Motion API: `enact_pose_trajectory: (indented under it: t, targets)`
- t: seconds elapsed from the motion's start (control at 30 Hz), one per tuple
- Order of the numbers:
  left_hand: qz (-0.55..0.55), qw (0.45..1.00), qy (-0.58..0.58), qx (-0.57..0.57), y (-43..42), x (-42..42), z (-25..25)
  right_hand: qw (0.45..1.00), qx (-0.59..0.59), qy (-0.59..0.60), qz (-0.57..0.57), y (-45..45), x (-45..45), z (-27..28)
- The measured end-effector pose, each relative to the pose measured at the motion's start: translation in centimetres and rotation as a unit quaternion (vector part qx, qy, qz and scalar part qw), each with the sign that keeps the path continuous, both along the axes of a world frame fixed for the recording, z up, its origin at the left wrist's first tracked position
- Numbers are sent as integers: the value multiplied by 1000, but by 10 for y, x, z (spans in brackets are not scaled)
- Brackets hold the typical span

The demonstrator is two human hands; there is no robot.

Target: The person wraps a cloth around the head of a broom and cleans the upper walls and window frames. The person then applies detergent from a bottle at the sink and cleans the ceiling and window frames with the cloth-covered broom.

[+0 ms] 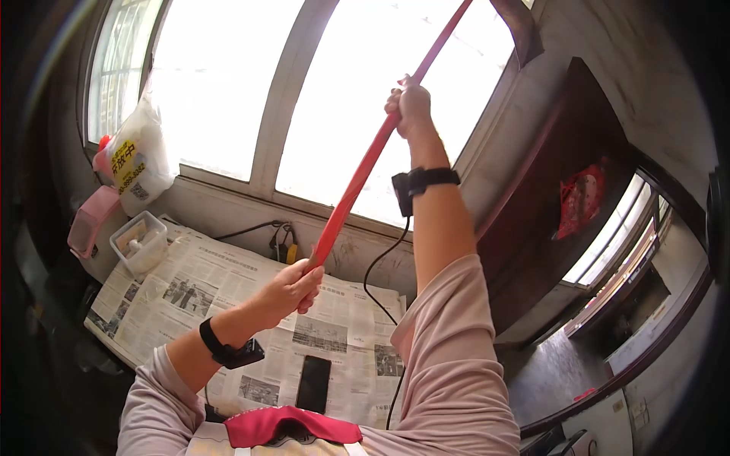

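Observation:
A long red pole [355, 182] slants from the centre up to the top edge, in front of the bright window. Near its lower end my left hand [295, 289] is wrapped round it, above the newspaper-covered table. Higher up, my right hand [411, 106] grips the same pole with closed fingers, the arm raised. At the top right, the pole's far end passes beside a dark hanging piece [519, 30]; whether they touch I cannot tell. Both wrists wear black straps with small devices.
Newspapers [228, 281] cover the table, with a black phone [313, 384] on them. A clear plastic box [140, 245], a pink container [93, 220] and a white bag [137, 156] stand left. A black cable hangs by my right arm; a dark door [547, 205] is right.

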State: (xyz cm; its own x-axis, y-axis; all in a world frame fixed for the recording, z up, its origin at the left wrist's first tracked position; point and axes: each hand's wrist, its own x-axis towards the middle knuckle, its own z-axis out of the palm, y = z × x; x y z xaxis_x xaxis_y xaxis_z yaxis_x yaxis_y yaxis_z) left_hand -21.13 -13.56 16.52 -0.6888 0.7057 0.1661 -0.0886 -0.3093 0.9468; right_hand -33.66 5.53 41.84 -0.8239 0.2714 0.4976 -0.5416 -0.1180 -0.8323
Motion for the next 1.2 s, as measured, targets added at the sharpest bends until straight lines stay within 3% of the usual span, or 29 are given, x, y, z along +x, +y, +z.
enact_pose_trajectory:
  t: [0.13, 0.23, 0.53, 0.7, 0.87, 0.93, 1.03, 1.1, 1.2]
  targets:
    - [84, 991, 51, -88, -19, 14, -51, 1000, -9, -11, -21, -15, 6, -67]
    - [82, 985, 72, -134, -53, 29, -92, 999, -17, -27, -11, -42, 34, -111]
    - [73, 957, -65, -273, -215, 105, -216, 976, -135, -22, 168, -158, 97, -284]
    - [66, 953, -153, -253, -237, 147, -228, 951, -205, -138, 186, -176, 116, -335]
    - [85, 959, -122, -241, -201, 141, -229, 954, -196, -156, 163, -156, 100, -334]
    - [54, 960, -181, -207, -181, 128, -210, 964, -181, -127, 149, -141, 85, -321]
    - [25, 972, -98, -214, -156, 87, -211, 981, -140, -80, 110, -111, 62, -274]
    - [30, 982, 1, -187, -125, 58, -184, 985, -113, -58, 120, -82, 42, -235]
    - [24, 992, 23, -125, -84, 20, -125, 993, -71, -35, 88, -43, 10, -162]
